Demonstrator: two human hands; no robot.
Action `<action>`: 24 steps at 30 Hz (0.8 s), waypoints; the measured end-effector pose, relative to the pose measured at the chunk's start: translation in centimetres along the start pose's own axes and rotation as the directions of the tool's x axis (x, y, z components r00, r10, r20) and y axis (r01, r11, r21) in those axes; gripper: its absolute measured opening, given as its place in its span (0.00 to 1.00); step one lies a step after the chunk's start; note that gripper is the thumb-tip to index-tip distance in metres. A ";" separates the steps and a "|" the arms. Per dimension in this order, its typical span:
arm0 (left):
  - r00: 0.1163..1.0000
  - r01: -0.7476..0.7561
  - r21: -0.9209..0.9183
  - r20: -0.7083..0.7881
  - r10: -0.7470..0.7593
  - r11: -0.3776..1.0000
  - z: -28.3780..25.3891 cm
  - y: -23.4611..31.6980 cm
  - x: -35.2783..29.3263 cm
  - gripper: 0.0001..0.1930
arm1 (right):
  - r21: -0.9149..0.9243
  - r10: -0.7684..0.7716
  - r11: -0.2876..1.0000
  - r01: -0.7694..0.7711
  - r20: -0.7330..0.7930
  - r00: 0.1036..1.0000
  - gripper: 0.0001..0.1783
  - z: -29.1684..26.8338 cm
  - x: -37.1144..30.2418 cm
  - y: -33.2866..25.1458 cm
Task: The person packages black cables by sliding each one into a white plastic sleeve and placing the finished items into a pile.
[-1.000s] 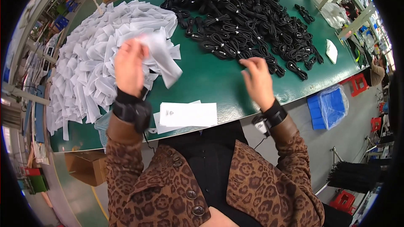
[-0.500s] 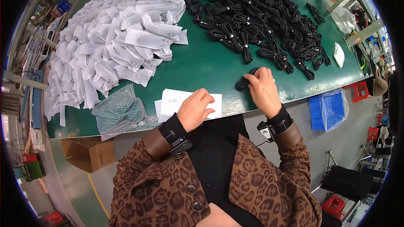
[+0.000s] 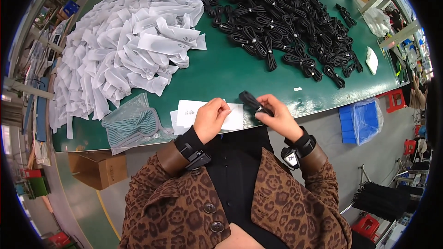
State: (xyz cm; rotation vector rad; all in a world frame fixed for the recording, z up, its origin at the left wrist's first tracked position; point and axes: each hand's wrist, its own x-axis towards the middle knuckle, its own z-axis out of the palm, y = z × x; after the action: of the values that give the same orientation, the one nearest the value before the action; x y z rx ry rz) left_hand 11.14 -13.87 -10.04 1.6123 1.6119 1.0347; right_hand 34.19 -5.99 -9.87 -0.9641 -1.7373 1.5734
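My left hand [image 3: 211, 119] pinches a small white paper sleeve [image 3: 233, 114] at the near edge of the green table [image 3: 221, 76]. Close beside it, my right hand [image 3: 275, 116] grips a bundled black cable [image 3: 253, 102] whose end points toward the sleeve's opening. Both hands meet just over the table's edge, in front of my chest. A large heap of white sleeves [image 3: 120, 50] lies at the left and a heap of bundled black cables [image 3: 281, 18] at the back right.
A clear bag with a striped grey cloth [image 3: 131, 124] lies at the near left. White sheets [image 3: 184, 113] rest under my left hand. A blue bin [image 3: 362, 120] and red stools stand on the floor to the right, a cardboard box [image 3: 99, 170] under the table.
My left hand came down from the sleeve heap to the table's near edge with a sleeve. My right hand pulled a cable out of the black heap and brought it to the sleeve.
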 end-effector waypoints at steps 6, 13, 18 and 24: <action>0.998 0.029 -0.168 -0.042 -0.036 0.985 0.1 -0.8 -0.1 0.04 | -0.486 -0.175 0.846 0.221 0.139 0.975 0.17 0.7 -1.6 -2.4; 0.956 -0.289 -0.068 -0.072 0.285 0.955 -0.2 0.4 0.0 0.05 | -0.447 0.038 0.892 0.065 0.217 0.975 0.18 0.8 -1.3 -3.6; 0.837 -0.547 0.106 0.050 0.545 0.830 -0.7 1.5 0.3 0.09 | -0.249 0.490 0.864 -0.437 0.226 0.842 0.14 1.5 -0.6 -5.6; 0.855 -0.508 0.136 -0.040 0.517 0.850 -1.2 2.3 1.2 0.08 | -0.499 -0.328 0.774 0.389 0.209 0.921 0.14 1.5 0.1 -2.9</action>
State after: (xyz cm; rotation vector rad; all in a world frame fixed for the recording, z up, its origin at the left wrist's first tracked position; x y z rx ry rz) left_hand 11.20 -12.96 -7.30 2.1848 1.3306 1.2937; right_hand 32.60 -6.86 -7.19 -0.7237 -2.3447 0.9198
